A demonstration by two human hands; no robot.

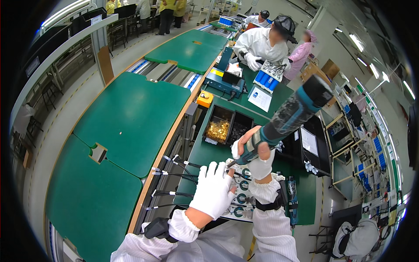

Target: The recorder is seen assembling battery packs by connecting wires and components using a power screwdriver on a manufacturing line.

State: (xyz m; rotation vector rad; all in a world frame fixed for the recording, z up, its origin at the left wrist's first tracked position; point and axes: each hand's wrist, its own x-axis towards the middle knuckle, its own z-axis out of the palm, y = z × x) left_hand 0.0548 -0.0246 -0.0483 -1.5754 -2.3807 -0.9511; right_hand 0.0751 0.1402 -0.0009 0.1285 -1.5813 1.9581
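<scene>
My right hand [258, 153], in a white glove with bare fingertips, is wrapped round a teal and black cordless screwdriver [283, 120]. The tool slants down to the left, its bit close to the fingertips of my left hand [212, 190]. That hand is gloved too, fingers stretched out over the near side of a light-coloured tray [244, 198] with dark green ring-shaped parts. Whatever lies beneath it is hidden. Black cables [174, 193] with white tags run out leftward past the bench edge.
Ahead stand a black bin of brass-coloured parts [218, 129] and a bin of dark parts [241, 126]. A second teal power tool [292, 201] lies at right, beside a black case [314, 148]. Green boards [135, 102] line the left conveyor. A co-worker [266, 46] works across the bench.
</scene>
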